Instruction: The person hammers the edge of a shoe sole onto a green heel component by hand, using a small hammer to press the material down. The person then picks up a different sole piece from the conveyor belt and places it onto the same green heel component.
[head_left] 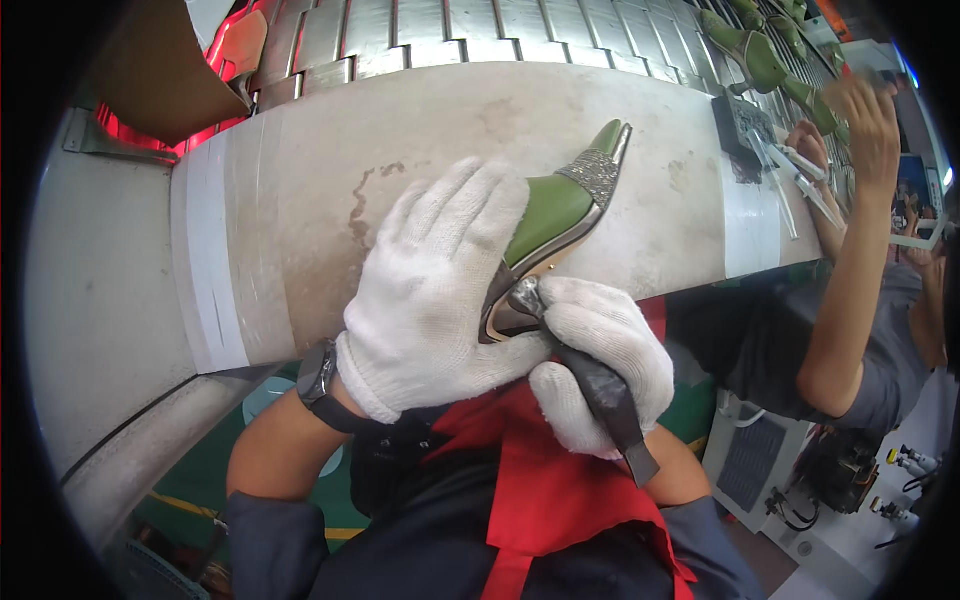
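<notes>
Head view: one gloved right hand (625,345) curls around one dark tool (603,393), its end beside one green shoe (556,212) that one gloved left hand (430,275) clasps over one pale bench (670,130); beyond, at least three more shoes (764,64).

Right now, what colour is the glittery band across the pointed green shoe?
The glittery band is silvery grey, clearest in the head view.

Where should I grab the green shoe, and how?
Probably pinch the shoe across its glittery band, from the far right: that narrow end points there, uncovered, while the left hand covers much of the rest and the right hand holds a tool by the near end.
</notes>
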